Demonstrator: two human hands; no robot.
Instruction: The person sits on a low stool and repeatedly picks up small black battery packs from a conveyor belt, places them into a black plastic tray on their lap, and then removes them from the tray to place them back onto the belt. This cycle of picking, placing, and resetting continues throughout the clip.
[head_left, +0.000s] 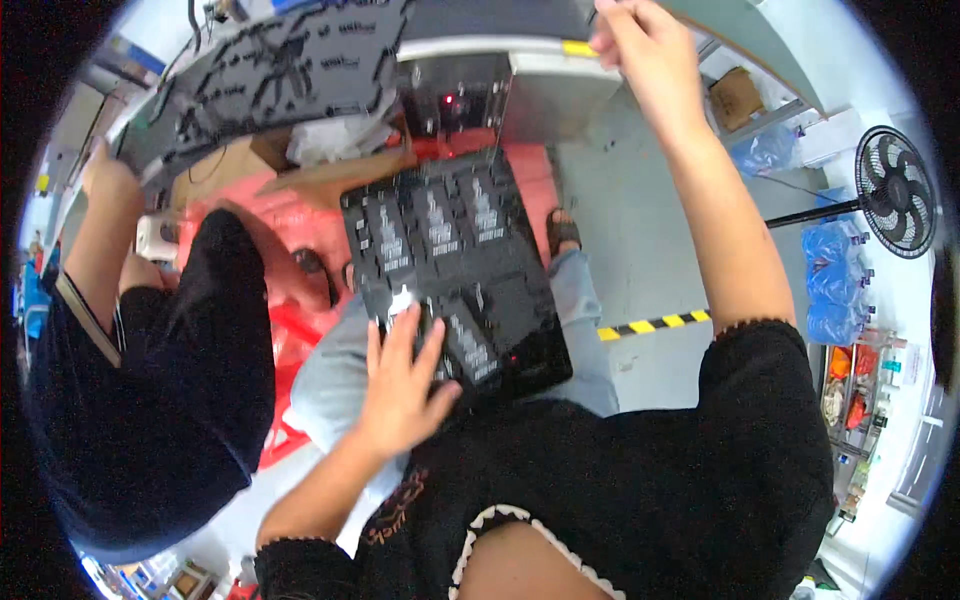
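Note:
A black tray [520, 300] lies tilted across my lap, with flat black rectangular pieces [438, 222] carrying pale print set in its pockets. My left hand [405, 385] rests over the near left part of the tray, fingers spread and touching it. A small bright white patch [402, 299] shows at its fingertips; I cannot tell whether it is a label or glare. Far forward on the right, my right hand [640, 40] is raised by the bench edge, near a yellow strip [578, 48]. Its fingers are curled together, and whatever is in them is hidden.
Another black tray [290, 75] stands on the bench at far left, beside a co-worker's arm [105, 200]. Under the bench are a dark box with a red light [450, 100] and red plastic sheeting [235, 205]. A standing fan [895, 190] is at right.

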